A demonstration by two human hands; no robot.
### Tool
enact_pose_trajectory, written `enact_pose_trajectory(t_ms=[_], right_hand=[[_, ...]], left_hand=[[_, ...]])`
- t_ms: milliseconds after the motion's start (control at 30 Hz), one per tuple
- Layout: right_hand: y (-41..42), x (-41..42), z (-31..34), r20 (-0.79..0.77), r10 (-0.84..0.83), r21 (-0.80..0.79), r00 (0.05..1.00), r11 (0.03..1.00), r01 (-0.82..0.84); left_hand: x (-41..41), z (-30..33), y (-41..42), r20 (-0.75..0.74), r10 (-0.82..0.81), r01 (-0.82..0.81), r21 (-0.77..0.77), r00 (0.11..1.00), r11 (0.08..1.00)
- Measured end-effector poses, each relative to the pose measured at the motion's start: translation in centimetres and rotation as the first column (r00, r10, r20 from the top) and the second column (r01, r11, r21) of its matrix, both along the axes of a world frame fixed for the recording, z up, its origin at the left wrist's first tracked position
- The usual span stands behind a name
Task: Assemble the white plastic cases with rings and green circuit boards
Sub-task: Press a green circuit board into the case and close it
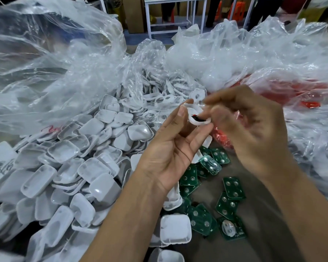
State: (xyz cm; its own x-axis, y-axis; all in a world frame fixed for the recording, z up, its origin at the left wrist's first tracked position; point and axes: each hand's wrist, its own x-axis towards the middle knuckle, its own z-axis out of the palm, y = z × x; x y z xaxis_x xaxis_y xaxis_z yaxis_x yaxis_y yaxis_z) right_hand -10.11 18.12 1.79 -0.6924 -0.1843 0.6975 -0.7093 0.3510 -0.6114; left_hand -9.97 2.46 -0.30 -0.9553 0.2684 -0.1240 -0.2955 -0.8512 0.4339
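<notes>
My left hand [170, 146] holds a white plastic case [196, 121] between thumb and fingertips at the picture's centre, its open side facing me with something dark and red inside. My right hand [250, 127] is blurred; its fingertips meet at the case's top right edge, pinching there. A large heap of white case halves [80, 167] fills the left. Green circuit boards [233, 188] lie scattered on the brown table below my hands. One white case [175, 228] lies face down beside the boards.
Crumpled clear plastic bags [51, 69] rise behind the heap and across the right side. A bag of red parts [295, 91] sits behind my right hand. White ring-shaped frames [159, 87] lie under plastic at the back centre. A white table frame [170, 14] stands far behind.
</notes>
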Motion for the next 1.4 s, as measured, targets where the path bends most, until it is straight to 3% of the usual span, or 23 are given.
enact_pose_trajectory(t_ms=[67,167,233,300,400,500,633,833,1000,1167,1400], right_hand=[[-0.4,-1.3,1.3,0.042,-0.018,-0.105,0.999,0.994,0.022],[-1.0,-5.1,3.3,0.05,-0.305,-0.1,0.951,0.946,0.308],[-0.9,-8.9,4.4,0.031,-0.513,0.064,0.858,0.857,0.511],[-0.4,-12.8,4.9,0.045,-0.645,0.283,0.763,0.74,0.61],[0.0,-16.2,4.7,0.128,-0.73,0.601,0.672,0.596,0.533],[-0.6,-16.8,4.1,0.137,-0.709,0.703,0.692,0.562,0.436],[-0.6,-16.5,3.7,0.113,-0.708,0.686,0.697,0.563,0.461],[0.0,-14.9,4.4,0.044,-0.757,0.464,0.652,0.594,0.658],[0.2,-15.0,4.7,0.21,-0.788,0.388,0.578,0.61,0.691],[0.2,-14.3,4.9,0.28,-0.76,0.258,0.586,0.648,0.717],[0.5,-14.6,4.8,0.309,-0.737,0.205,0.601,0.669,0.714]], left_hand=[[-0.1,0.1,-0.2,-0.002,0.0,0.0,0.027,1.0,1.0],[-0.1,0.0,-0.4,0.002,-0.023,0.023,0.106,1.0,0.994],[-0.2,0.0,-0.6,0.021,-0.029,0.026,0.139,0.999,0.99],[-0.4,0.0,-0.7,0.053,-0.037,0.029,0.147,0.998,0.989],[-0.6,0.0,-0.8,0.081,-0.022,0.01,0.145,0.996,0.989],[-0.6,0.1,-0.9,0.105,-0.006,-0.01,0.146,0.994,0.989],[-0.6,0.1,-1.0,0.128,0.009,-0.023,0.112,0.992,0.993],[-0.4,0.1,-0.9,0.122,0.032,-0.043,0.089,0.992,0.995],[-0.3,0.1,-0.9,0.121,0.034,-0.042,0.063,0.992,0.997],[-0.3,0.2,-0.8,0.139,0.043,-0.052,0.061,0.989,0.997],[-0.5,0.0,-0.2,0.029,0.139,-0.13,-0.213,0.99,0.968]])
